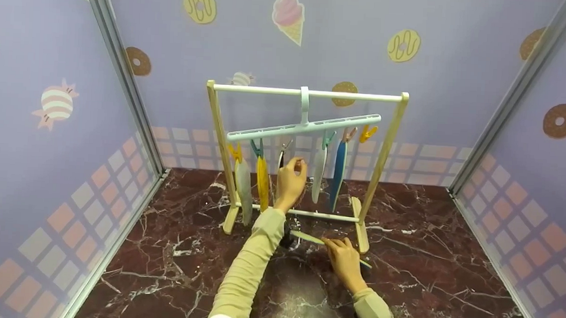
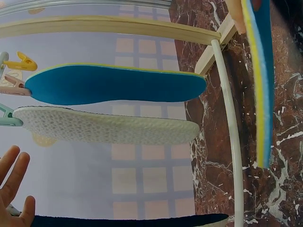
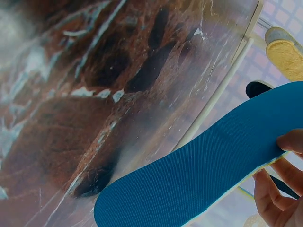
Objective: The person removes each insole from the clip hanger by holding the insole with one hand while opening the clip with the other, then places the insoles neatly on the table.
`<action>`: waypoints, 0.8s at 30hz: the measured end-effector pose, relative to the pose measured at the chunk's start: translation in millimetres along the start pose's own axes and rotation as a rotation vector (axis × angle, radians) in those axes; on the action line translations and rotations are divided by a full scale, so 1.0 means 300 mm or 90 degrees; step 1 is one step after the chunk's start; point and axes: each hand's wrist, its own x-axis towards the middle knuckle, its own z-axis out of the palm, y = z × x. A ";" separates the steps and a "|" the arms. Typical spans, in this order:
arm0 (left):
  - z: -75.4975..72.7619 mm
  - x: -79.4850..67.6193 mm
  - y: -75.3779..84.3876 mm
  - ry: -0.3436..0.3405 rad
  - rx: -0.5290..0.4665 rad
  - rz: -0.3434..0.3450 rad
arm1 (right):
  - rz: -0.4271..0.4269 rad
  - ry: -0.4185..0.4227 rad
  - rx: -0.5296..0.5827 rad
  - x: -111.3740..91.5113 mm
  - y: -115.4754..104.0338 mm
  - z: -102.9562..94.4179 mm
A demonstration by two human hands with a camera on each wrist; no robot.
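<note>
My left hand (image 1: 291,183) is raised beside a dark insole (image 2: 132,221) that hangs from a grey clip (image 1: 286,145). Its fingers are apart in the left wrist view, with the clip's end just beyond them. Low in front of the rack, my right hand (image 1: 344,259) pinches a blue insole with a yellow edge (image 3: 189,175) between thumb and fingers. To the right of my left hand hang a white textured insole (image 2: 109,125) and another blue insole (image 2: 118,85). A grey-white insole (image 1: 243,188) and a yellow insole (image 1: 262,179) hang to its left.
A pale hanger (image 1: 265,131) is hooked over the white top bar (image 1: 357,96) of a wooden rack (image 1: 383,158), tilted up to the right. A yellow clip (image 1: 368,133) at its right end holds nothing. The rack stands on a dark red marbled tabletop (image 1: 177,278) between patterned walls.
</note>
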 end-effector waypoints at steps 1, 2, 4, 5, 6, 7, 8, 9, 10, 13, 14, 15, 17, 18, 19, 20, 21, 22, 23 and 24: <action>-0.001 -0.001 -0.002 0.002 0.001 0.005 | -0.001 -0.002 -0.001 -0.001 -0.002 -0.001; -0.001 -0.001 -0.003 0.004 0.002 0.010 | -0.002 -0.004 -0.002 -0.002 -0.003 -0.001; -0.001 -0.002 -0.005 0.010 0.002 0.018 | -0.002 -0.007 -0.001 -0.004 -0.006 -0.002; 0.000 -0.002 -0.006 0.013 0.000 0.020 | -0.003 -0.007 0.001 -0.005 -0.008 -0.002; 0.000 -0.001 -0.006 0.015 -0.002 0.021 | -0.003 -0.009 0.002 -0.005 -0.009 -0.002; 0.000 -0.001 -0.007 0.018 -0.006 0.021 | -0.003 -0.010 0.003 -0.005 -0.011 -0.001; 0.001 0.000 -0.006 0.019 -0.011 0.019 | -0.004 -0.011 0.003 -0.007 -0.011 0.000; 0.001 0.001 -0.006 0.020 -0.015 0.018 | -0.004 -0.012 0.004 -0.008 -0.012 0.002; 0.002 0.002 -0.007 0.021 -0.020 0.017 | -0.004 -0.012 0.004 -0.009 -0.013 0.003; 0.003 0.003 -0.010 0.027 -0.031 0.017 | -0.007 -0.014 0.007 -0.014 -0.016 0.008; 0.003 0.004 -0.011 0.028 -0.033 0.016 | -0.009 -0.015 0.008 -0.016 -0.017 0.011; 0.004 0.004 -0.012 0.031 -0.033 0.015 | -0.009 -0.016 0.010 -0.018 -0.017 0.012; 0.003 0.005 -0.013 0.037 -0.031 0.015 | -0.010 -0.020 0.012 -0.021 -0.019 0.014; 0.002 0.006 -0.013 0.039 -0.027 0.017 | -0.011 -0.022 0.011 -0.023 -0.019 0.016; 0.001 0.006 -0.013 0.041 -0.026 0.017 | -0.012 -0.024 0.010 -0.024 -0.020 0.017; 0.001 0.006 -0.015 0.044 -0.022 0.018 | -0.014 -0.025 0.008 -0.026 -0.020 0.019; 0.001 0.006 -0.016 0.046 -0.022 0.021 | -0.014 -0.026 0.006 -0.028 -0.020 0.019; 0.000 0.006 -0.018 0.048 -0.020 0.023 | -0.017 -0.027 0.003 -0.029 -0.021 0.020; 0.000 0.006 -0.019 0.049 -0.017 0.025 | -0.020 -0.028 0.000 -0.030 -0.021 0.021; 0.000 0.006 -0.021 0.051 -0.014 0.026 | -0.022 -0.029 -0.004 -0.031 -0.022 0.021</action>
